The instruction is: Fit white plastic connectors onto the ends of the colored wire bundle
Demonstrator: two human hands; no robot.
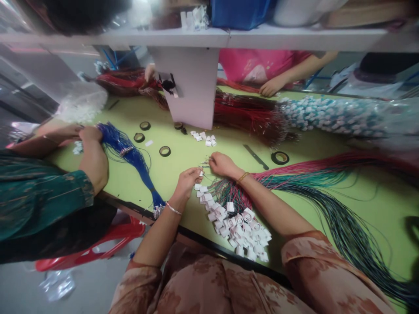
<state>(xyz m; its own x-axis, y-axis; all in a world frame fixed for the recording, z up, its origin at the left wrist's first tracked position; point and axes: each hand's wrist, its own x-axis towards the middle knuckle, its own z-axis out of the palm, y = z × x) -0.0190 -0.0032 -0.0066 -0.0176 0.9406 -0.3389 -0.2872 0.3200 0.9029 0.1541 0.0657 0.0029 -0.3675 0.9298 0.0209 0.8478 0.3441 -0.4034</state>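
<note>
My left hand is closed in a pinch on a small white plastic connector. Just to the right, my right hand is closed too, its fingertips at thin wires with bare metal ends. Both hands are above the green tabletop, close together but apart. Below them lies a heap of white connectors, many fitted on wires. A long bundle of red, green and black wires runs from under my right forearm to the right. The exact grip of my right fingers is partly hidden.
Loose white connectors, tape rolls and a dark flat blade lie beyond my hands. At left a co-worker's hands hold blue wires. A white upright panel supports a shelf. Another person's hand is behind.
</note>
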